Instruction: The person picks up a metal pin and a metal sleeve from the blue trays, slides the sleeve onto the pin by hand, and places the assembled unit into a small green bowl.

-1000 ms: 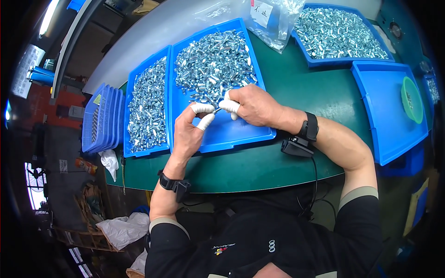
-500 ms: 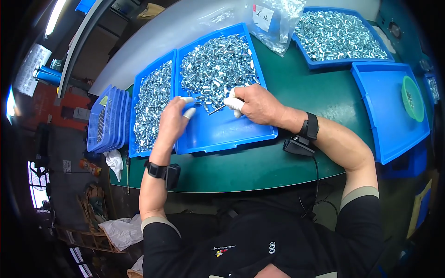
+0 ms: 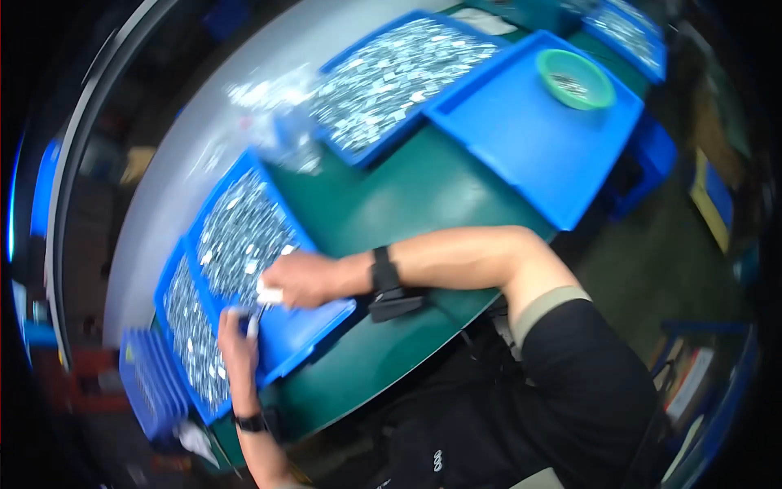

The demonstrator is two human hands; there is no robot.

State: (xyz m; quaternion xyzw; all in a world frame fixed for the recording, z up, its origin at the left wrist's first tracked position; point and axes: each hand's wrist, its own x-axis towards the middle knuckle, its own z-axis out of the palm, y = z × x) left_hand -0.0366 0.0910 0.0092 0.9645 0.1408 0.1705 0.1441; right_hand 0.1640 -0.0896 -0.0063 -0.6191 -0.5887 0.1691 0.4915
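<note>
Blur smears both hands. White covers sit on the fingertips. My left hand (image 3: pixel 237 352) is over the near left part of the blue tray of small shiny metal parts (image 3: pixel 287 353), thumb and forefinger apart; I make out nothing held between them. My right hand (image 3: pixel 303 279) is at the same tray's right side, by the edge of the metal parts (image 3: pixel 244 232). Its fingers are curled together, and what they hold, if anything, is hidden. Alongside on the left lies a second blue tray filled with metal parts (image 3: pixel 192 330).
Stacked blue-violet baskets (image 3: pixel 147 383) stand at the left. Beyond the hands are a clear plastic bag (image 3: pixel 281 122) and another full tray of metal parts (image 3: pixel 399 77). A blue tray (image 3: pixel 509 143) at the right bears a green bowl (image 3: pixel 599 96). The green table's (image 3: pixel 383 204) near edge curves below.
The view has swung to the right, so trays and hands appear lower and further left. The thin metal rod seen earlier at my right fingertips can no longer be made out.
</note>
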